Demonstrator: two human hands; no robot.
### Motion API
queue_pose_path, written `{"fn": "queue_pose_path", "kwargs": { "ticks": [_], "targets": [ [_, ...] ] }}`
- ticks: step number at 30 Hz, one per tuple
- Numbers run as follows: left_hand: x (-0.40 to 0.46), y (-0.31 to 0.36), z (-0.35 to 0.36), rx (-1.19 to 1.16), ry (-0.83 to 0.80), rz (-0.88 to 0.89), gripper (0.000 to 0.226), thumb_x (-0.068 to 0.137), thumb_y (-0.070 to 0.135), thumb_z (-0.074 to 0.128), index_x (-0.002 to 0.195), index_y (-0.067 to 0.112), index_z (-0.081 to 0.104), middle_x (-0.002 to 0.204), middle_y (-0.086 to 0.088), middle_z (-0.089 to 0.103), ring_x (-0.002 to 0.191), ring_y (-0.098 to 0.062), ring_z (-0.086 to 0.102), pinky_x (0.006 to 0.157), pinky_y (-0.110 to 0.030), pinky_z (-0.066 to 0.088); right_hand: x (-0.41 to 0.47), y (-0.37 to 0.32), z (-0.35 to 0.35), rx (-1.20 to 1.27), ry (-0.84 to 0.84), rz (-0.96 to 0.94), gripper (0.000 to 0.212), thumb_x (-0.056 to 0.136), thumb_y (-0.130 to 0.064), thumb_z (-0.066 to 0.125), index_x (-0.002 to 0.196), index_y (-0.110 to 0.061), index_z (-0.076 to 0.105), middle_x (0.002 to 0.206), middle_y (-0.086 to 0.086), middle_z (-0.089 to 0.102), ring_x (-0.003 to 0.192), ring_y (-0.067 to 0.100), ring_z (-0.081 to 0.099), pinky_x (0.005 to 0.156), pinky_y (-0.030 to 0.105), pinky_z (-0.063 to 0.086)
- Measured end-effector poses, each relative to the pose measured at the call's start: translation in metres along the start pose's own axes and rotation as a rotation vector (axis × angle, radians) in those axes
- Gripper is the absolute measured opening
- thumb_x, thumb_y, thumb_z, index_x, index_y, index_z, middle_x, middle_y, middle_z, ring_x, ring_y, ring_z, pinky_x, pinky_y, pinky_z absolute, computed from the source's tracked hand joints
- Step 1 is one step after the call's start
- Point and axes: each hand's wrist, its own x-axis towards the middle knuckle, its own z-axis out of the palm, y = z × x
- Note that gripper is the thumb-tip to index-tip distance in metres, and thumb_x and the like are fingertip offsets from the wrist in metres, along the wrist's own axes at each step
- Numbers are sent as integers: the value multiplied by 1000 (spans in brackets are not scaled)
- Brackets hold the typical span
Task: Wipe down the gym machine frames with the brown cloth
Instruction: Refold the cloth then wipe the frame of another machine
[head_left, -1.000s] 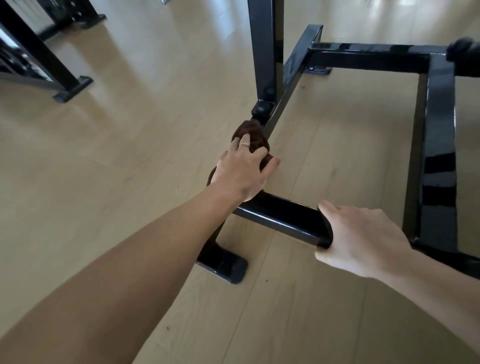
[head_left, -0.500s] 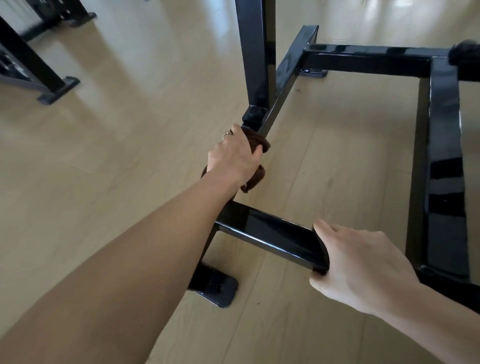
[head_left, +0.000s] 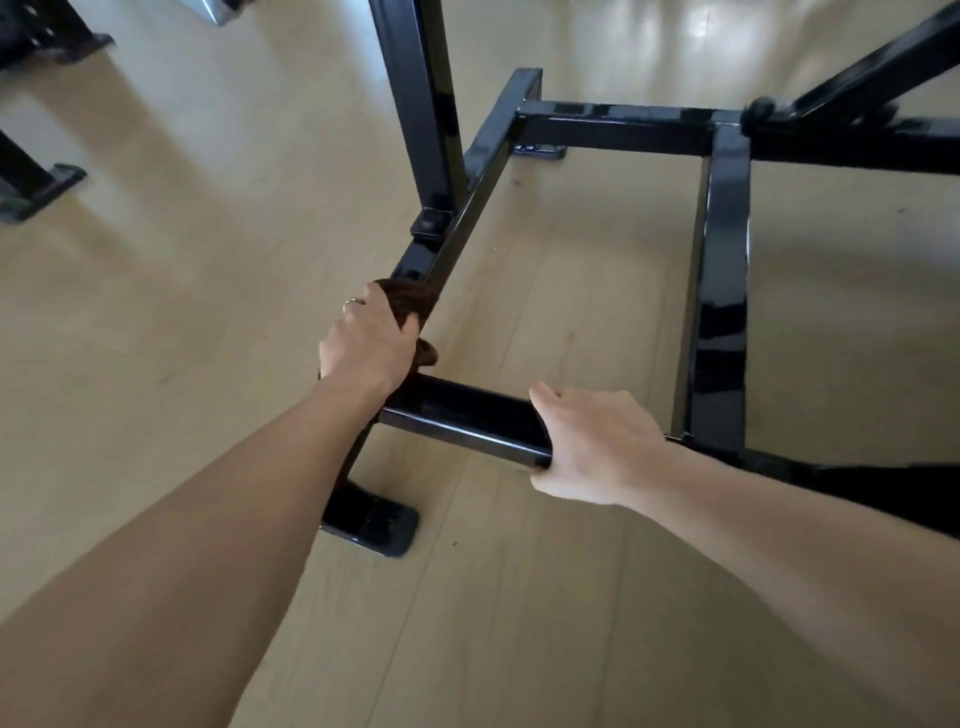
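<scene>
Fingers of the left hand (head_left: 368, 347) curl around the brown cloth (head_left: 410, 301) and press it on the black frame (head_left: 719, 312), just before the upright post (head_left: 421, 104). The right hand (head_left: 592, 447) grips the near crossbar (head_left: 467, 415), close beside the left wrist.

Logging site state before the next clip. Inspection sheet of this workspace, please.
Surface: light wood floor, glare at far end.
Job's things: brown cloth bunched on the black frame's floor rail, below the upright post.
Clutter: nothing seen.
Hands: left hand grips the cloth against the rail; right hand grips the near crossbar.
Cables: nothing seen.
Surroundings: second machine's black foot at far left.
</scene>
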Motion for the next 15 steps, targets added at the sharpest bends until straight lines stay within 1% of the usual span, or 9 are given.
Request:
{"fn": "queue_pose_path", "kwargs": {
  "ticks": [2,4,6,7,9,10,12,13,15],
  "targets": [
    [-26,-13,-4,-26,4,-37,46,102,45,47,129,8,42,111,-17,59,95,-37,61,76,-45,51,-4,0,-7,39,-113,-18,46,82,-42,69,102,-22,33,93,-5,51,76,23,54,65,35,38],
    [-46,-21,-8,-42,-10,-46,42,104,45,44,124,8,44,110,-17,59,93,-37,60,73,-45,47,-10,2,-25,78,-242,-16,51,86,-48,68,118,-20,40,107,-4,52,89,23,55,73,37,43],
    [-66,-23,-11,-58,-27,-22,39,105,44,44,122,8,46,117,-18,59,101,-38,60,78,-49,50,-21,10,-49,4,-288,-55,55,89,-56,62,129,-22,46,111,-5,53,99,25,57,80,41,48],
    [-78,-22,-12,-60,-35,4,40,105,43,44,122,8,47,126,-19,58,112,-39,59,87,-52,51,-28,17,-61,-55,-278,-84,54,92,-58,58,133,-23,49,114,-4,54,106,27,58,84,42,49],
    [-100,-12,-9,-71,-44,68,41,105,43,46,124,7,48,142,-19,51,132,-38,50,106,-52,46,-42,37,-82,-137,-234,-68,55,100,-59,46,140,-22,49,127,-1,56,119,30,57,94,44,48],
    [-111,-3,-7,-98,-47,105,41,105,43,46,125,7,49,145,-18,49,136,-36,46,110,-50,43,-50,48,-90,-153,-206,-35,54,103,-57,41,141,-21,50,130,0,56,120,31,57,96,43,48],
    [-129,22,0,-148,-37,193,39,105,42,48,123,8,50,137,-15,53,131,-32,50,107,-45,45,-61,63,-95,-69,-105,61,44,109,-46,34,127,-15,59,119,6,62,111,31,60,96,45,50],
    [-136,37,4,-168,-33,234,38,104,43,49,120,9,51,128,-12,56,122,-29,54,101,-44,48,-63,70,-92,62,-21,132,42,111,-38,31,118,-11,61,113,10,63,105,32,61,94,47,51],
    [-148,70,11,-202,-56,320,35,102,47,50,113,13,53,114,-6,59,107,-24,59,89,-40,53,-68,78,-77,533,247,342,40,111,-35,29,100,-12,59,96,10,62,91,30,58,82,41,48]
  ]
}}
